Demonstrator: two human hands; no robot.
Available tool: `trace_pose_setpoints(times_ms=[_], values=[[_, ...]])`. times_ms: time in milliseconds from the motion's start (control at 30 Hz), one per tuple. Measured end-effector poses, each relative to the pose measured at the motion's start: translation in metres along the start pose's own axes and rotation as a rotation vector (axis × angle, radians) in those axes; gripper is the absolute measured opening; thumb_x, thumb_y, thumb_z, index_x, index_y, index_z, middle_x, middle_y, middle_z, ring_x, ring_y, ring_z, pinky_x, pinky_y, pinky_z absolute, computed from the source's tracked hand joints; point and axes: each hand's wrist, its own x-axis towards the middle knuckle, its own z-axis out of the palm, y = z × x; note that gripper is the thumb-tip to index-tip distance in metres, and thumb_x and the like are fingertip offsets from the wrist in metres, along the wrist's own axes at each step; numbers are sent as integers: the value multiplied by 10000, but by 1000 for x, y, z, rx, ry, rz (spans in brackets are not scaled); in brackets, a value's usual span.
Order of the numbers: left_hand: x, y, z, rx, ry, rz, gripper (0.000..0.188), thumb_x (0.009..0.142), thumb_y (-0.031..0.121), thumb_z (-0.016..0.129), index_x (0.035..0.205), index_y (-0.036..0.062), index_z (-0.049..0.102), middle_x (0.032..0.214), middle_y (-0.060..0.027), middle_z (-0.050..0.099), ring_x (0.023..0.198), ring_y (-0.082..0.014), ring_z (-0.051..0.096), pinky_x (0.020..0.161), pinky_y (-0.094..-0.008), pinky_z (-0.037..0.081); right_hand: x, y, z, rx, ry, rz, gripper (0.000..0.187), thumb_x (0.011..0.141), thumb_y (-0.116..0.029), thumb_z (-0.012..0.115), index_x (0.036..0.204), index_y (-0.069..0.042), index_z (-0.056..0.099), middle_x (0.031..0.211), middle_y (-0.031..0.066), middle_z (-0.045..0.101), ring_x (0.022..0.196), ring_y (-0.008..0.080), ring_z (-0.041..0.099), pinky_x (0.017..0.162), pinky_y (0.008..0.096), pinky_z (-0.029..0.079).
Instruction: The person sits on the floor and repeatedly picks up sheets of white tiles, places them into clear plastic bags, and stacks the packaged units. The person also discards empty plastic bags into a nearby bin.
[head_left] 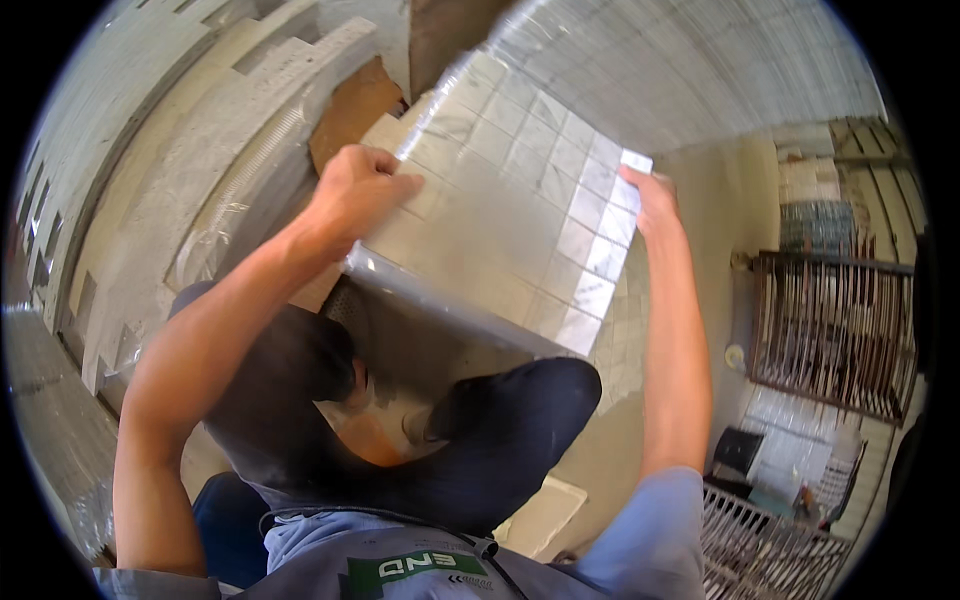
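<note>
Between my hands is a sheet of square, white-grey marble-look mosaic tiles (pixel 530 145). My left hand (pixel 362 190) is closed on its left edge, thumb over the top. At the far right corner, my right hand (pixel 655 198) pinches the edge, its fingertips partly hidden behind the tiles. The sheet lies over or just above a stack with a shiny, plastic-covered edge (pixel 440 305); whether they touch I cannot tell. The middle of the sheet is blurred.
Tall film-wrapped stacks (pixel 690 70) stand at the far side, with layered pale slabs (pixel 150 200) to the left. Rusty metal racks (pixel 835 330) are on the right. Brown cardboard (pixel 355 110) sits beyond my left hand. My bent knees (pixel 540 400) are close to the stack.
</note>
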Motion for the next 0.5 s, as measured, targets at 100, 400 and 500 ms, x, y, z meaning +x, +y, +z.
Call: trace_pose_setpoints(times_ms=[100, 400, 500], values=[[-3, 11, -1, 431, 53, 179, 263, 802, 176, 680, 920, -59, 670, 771, -135, 665, 676, -162, 622, 608, -318, 480, -19, -5, -3, -328, 211, -134, 354, 805, -90, 689, 1084, 117, 622, 1098, 208, 667, 987, 272, 655, 876, 380, 494], [-8, -13, 8, 763, 308, 599, 488, 881, 289, 608, 1265, -5, 540, 1155, -236, 604, 1098, -373, 572, 956, -409, 429, -126, 46, -16, -287, 238, -236, 523, 894, -261, 620, 1263, 98, 524, 1200, 228, 626, 1119, 279, 607, 950, 345, 457], [4, -31, 30, 676, 187, 494, 591, 945, 328, 533, 1361, -75, 416, 1309, -300, 515, 1249, -416, 481, 1051, -415, 368, -138, 87, 0, -285, 241, -236, 582, 945, -306, 543, 1339, 107, 427, 1284, 270, 555, 1192, 340, 551, 1010, 370, 415]])
